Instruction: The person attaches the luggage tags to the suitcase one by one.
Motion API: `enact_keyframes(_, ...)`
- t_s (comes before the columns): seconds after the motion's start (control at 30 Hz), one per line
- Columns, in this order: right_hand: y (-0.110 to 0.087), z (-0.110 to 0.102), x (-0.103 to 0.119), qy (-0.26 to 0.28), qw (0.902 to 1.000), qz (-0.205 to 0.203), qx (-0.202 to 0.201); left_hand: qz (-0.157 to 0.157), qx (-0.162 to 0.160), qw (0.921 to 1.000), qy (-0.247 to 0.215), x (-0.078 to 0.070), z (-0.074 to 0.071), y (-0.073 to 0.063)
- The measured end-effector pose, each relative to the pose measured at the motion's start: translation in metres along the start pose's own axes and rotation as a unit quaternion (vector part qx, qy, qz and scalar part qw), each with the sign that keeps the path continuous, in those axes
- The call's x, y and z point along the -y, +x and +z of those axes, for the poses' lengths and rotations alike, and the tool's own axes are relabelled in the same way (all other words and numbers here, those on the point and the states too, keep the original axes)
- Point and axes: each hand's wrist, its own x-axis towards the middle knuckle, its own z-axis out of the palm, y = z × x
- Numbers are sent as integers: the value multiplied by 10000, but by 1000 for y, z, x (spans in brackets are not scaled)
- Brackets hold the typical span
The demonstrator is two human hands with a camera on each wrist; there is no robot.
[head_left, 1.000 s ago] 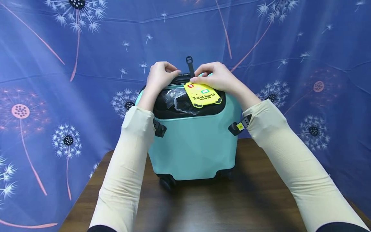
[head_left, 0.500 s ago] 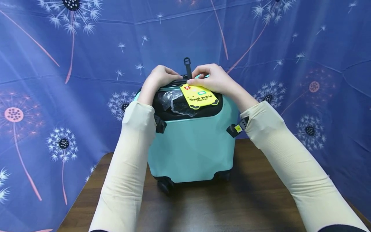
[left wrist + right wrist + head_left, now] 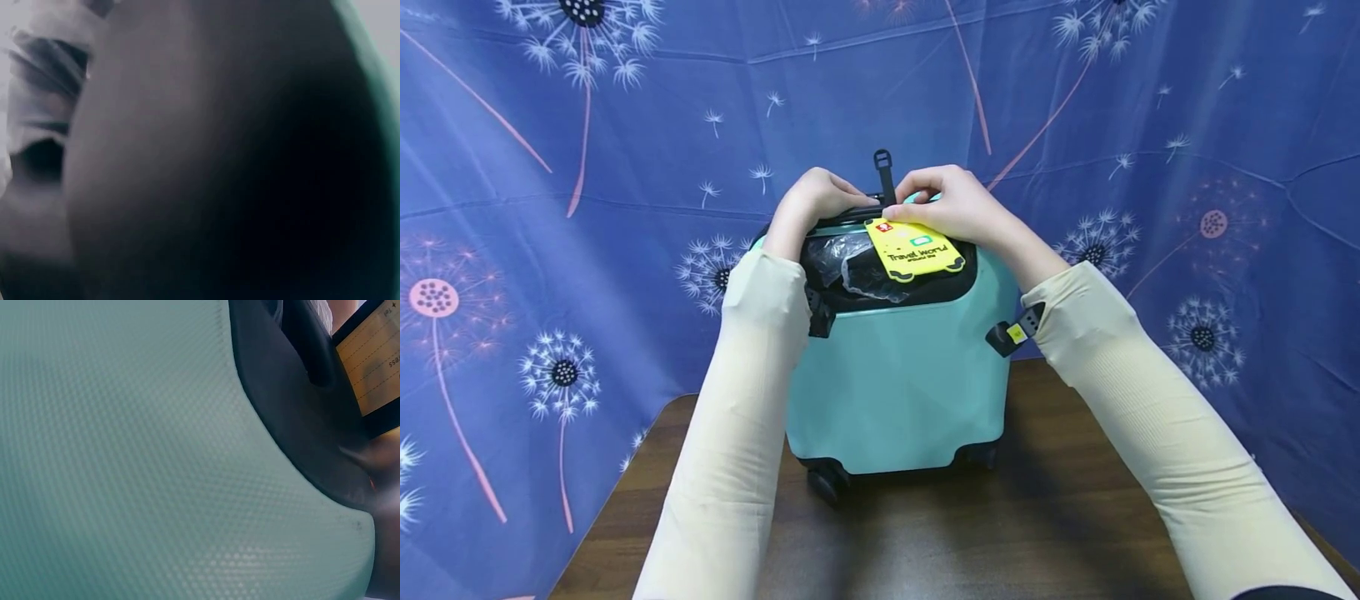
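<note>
A turquoise hard-shell suitcase (image 3: 898,392) stands upright, with a black handle (image 3: 850,215) along its top. My right hand (image 3: 966,208) pinches the top corner of a yellow luggage tag (image 3: 917,252) printed "Travel World", thumb on its front. From the tag's top a black strap (image 3: 886,177) with a buckle end sticks up beside the handle. My left hand (image 3: 820,200) reaches over the handle, its fingertips beside the strap's base; their grip is hidden. In the right wrist view the back of the luggage tag (image 3: 378,362) shows a lined card.
Clear plastic wrap (image 3: 865,271) lies in the black recess below the handle. The suitcase stands on its wheels (image 3: 827,479) on a brown wooden table (image 3: 925,542). Behind it hangs a blue dandelion-print cloth (image 3: 647,167). The left wrist view is mostly a dark blurred surface (image 3: 175,156).
My left hand has shifted slightly right along the handle, closer to the strap. My right hand keeps its pinch on the luggage tag. The view has moved a little.
</note>
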Motion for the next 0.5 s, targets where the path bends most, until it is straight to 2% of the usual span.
enact_keyframes(0.1,0,0,1,-66,10000,-5,-20,101,67,9998,171,-2,-1,2)
enact_keyframes(0.3,0,2,1,-131,9999,-108,26,372,565,9958,611,0,-7,6)
enact_keyframes(0.5,0,2,1,-131,9998,-140,53,617,876,9939,273,2,-8,12)
